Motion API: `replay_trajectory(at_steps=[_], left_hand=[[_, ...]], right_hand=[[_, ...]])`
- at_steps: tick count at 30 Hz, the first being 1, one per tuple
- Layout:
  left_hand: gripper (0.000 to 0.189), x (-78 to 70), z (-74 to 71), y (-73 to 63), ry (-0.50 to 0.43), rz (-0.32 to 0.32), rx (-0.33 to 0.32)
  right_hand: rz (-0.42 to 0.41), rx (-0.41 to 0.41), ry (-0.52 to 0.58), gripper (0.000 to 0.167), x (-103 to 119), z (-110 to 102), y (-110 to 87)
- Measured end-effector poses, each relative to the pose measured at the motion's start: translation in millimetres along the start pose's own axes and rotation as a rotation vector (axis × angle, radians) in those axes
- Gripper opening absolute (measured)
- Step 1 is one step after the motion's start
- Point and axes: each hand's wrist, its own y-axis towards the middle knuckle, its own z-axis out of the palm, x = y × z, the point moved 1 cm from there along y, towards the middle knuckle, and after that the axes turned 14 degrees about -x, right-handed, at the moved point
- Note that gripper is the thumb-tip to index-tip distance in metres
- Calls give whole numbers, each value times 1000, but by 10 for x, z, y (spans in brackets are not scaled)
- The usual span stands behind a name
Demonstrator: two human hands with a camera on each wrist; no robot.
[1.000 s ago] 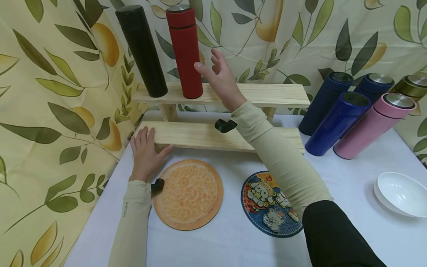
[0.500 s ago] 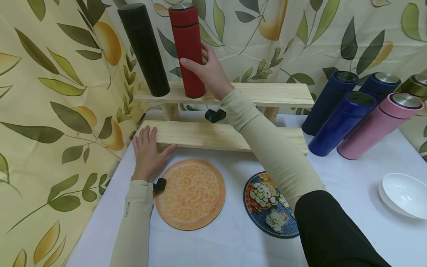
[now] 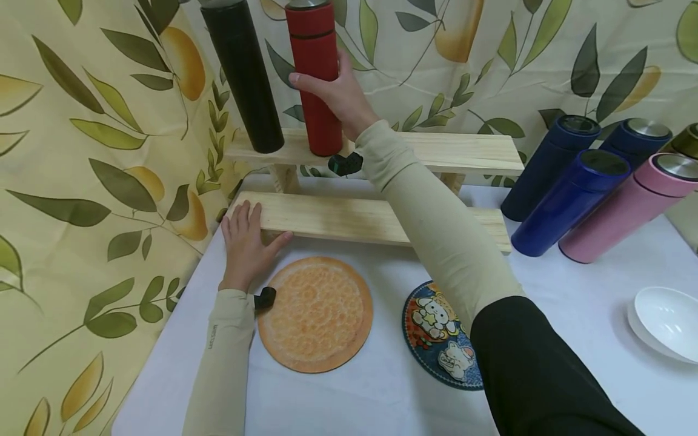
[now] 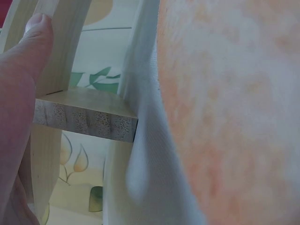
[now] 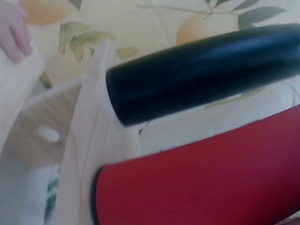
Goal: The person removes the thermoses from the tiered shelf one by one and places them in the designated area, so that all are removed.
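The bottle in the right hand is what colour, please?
The bottle is red, which shows best in the head view.

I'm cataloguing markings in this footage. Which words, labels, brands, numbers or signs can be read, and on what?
Nothing can be read with certainty.
Left sleeve: one short printed word running along the forearm, too small and blurred to read.
Red bottle and black bottle: no lettering visible.

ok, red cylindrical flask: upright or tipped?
Upright. The red flask has its silver lid on top, base down at the pale wooden upper shelf.
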Motion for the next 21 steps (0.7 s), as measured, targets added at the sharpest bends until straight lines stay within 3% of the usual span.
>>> replay_trajectory(at_steps=[8, 21], left_hand=[[104, -14, 11, -3, 0, -1, 13], [106, 10, -7, 26, 8, -18, 30]], right_hand=[[-10, -14, -12, 66, -35, 10, 97], [-72, -78, 38, 72, -78, 23, 37]])
